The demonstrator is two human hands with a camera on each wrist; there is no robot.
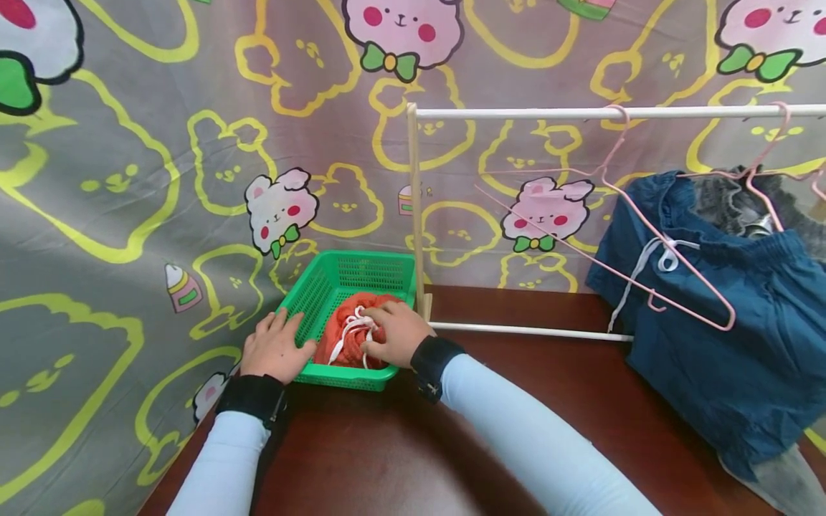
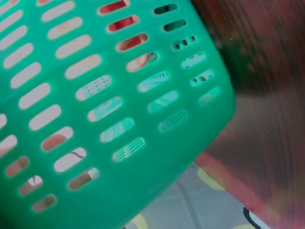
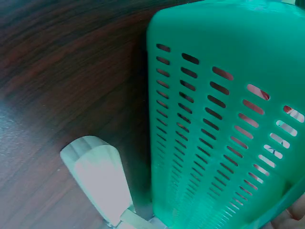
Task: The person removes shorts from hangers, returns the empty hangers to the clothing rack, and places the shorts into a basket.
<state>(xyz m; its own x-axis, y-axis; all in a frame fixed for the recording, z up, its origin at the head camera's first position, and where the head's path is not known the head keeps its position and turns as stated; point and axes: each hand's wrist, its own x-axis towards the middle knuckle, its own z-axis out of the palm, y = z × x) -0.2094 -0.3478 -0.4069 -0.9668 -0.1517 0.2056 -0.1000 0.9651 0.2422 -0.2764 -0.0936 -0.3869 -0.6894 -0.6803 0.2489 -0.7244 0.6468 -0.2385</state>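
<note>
A green perforated basket stands at the table's left corner, with a bunched orange-red garment with white drawstrings inside it. My left hand is at the basket's left front rim, fingers spread and pointing inward. My right hand lies over the garment's right side at the right rim, its fingers bent loosely; whether they touch the cloth I cannot tell. The basket's slotted wall fills much of the left wrist view. In the right wrist view the basket's side shows, with fingertips at the lower right edge.
A rack with a white rail and wooden post stands right of the basket, its foot close by. Pink hangers hang from the rail. Blue shorts and grey clothing hang at the right. A patterned curtain borders the brown table.
</note>
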